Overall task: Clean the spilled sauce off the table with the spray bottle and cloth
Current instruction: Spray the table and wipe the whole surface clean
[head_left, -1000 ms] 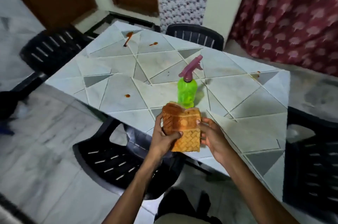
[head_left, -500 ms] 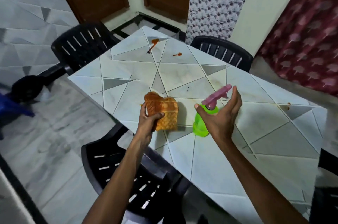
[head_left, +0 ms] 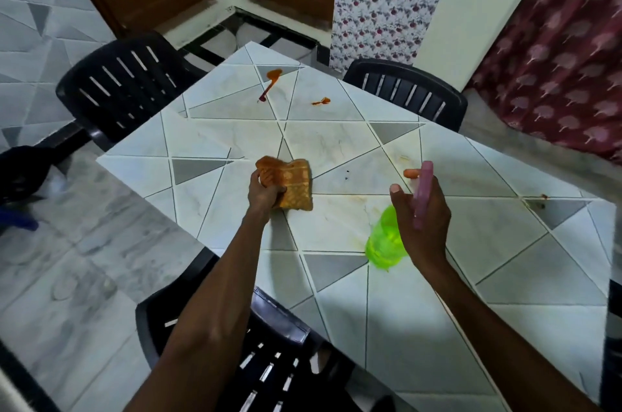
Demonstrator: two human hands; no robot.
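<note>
My left hand (head_left: 264, 191) grips a folded orange woven cloth (head_left: 291, 182) over the middle of the tiled table (head_left: 420, 304). My right hand (head_left: 422, 223) holds a green spray bottle (head_left: 383, 243) with a pink trigger head (head_left: 422, 189), lifted and tilted above the table to the right of the cloth. Red sauce lies in a long smear (head_left: 271, 81) and a small blot (head_left: 321, 102) at the table's far end. Another small sauce spot (head_left: 542, 197) sits near the right edge.
Black plastic chairs stand around the table: one at the far left (head_left: 117, 85), one at the far side (head_left: 410, 92), one directly below me (head_left: 269, 368). A maroon curtain (head_left: 555, 58) hangs at the right. Marble floor (head_left: 84, 260) lies to the left.
My right hand has closed around the spray bottle, lifted it and tilted it. My left hand has carried the cloth further over the table. The view has shifted forward.
</note>
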